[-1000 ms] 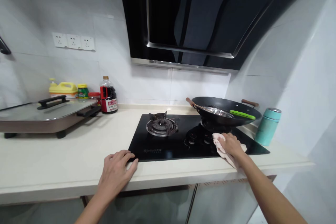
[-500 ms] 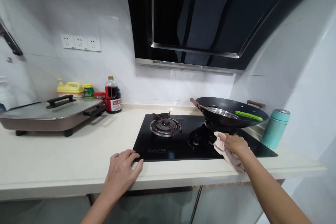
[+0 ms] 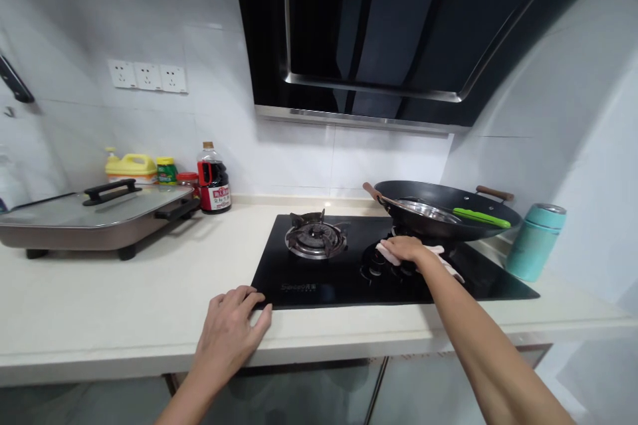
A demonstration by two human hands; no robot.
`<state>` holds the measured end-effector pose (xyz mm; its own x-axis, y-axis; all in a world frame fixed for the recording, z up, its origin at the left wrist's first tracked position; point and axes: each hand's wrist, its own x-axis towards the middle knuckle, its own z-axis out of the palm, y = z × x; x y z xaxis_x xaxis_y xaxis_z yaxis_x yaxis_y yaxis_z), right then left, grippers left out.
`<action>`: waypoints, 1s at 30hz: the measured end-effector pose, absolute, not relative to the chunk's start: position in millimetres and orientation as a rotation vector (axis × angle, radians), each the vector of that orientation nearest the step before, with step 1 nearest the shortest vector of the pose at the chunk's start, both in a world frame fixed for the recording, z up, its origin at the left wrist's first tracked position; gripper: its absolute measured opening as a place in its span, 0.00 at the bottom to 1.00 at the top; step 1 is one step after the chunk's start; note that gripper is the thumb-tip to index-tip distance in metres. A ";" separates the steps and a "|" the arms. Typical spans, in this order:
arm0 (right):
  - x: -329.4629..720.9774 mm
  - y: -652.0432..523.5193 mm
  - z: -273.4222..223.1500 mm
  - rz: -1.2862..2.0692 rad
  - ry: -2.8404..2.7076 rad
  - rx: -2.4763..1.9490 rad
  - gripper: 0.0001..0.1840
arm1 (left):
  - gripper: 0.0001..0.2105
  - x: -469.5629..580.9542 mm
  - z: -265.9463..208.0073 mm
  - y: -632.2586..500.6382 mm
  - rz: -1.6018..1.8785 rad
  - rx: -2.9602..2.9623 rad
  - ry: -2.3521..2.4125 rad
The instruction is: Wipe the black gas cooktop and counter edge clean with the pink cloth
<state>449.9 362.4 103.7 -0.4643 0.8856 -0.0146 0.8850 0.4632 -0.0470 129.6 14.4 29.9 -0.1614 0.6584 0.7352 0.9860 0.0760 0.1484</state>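
Our right hand (image 3: 406, 250), fingers together, has hold of the cloth (image 3: 387, 254), which lies beneath it, stretching left to right on the stove (image 3: 319, 279), just nearer than the wok (image 3: 443, 231). Our left hand (image 3: 232, 323), loosely spread and holding nothing, rests on the desk (image 3: 149, 305), well left of the cloth.

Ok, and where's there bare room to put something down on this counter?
The counter between pan and hob, with the dark bottle behind and the left hand at the front right. The strip in front of the pan is bare too. Crowded: the hob's middle and right, with wok, cloth and right hand; the flask stands just beyond.
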 end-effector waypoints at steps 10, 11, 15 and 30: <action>451.4 343.9 94.9 -0.123 -2.745 -1.449 0.21 | 0.11 131.0 30.3 12.6 -0.900 -1.633 -1.906; 452.9 341.6 94.4 -0.117 -2.763 -1.410 0.21 | 0.11 131.1 30.1 12.3 -0.904 -1.634 -1.905; 458.5 331.0 88.2 -0.094 -2.809 -1.236 0.20 | 0.11 129.7 28.2 11.4 -0.914 -1.649 -1.902; 480.8 277.2 54.4 -0.073 -2.700 -0.771 0.16 | 0.09 125.6 23.1 13.0 -0.953 -1.663 -1.887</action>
<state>480.8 277.2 54.4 -0.7987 0.5048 0.3277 0.5217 0.8522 -0.0412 125.6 13.0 23.1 -0.1734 0.6692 0.7226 0.9787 0.0352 0.2023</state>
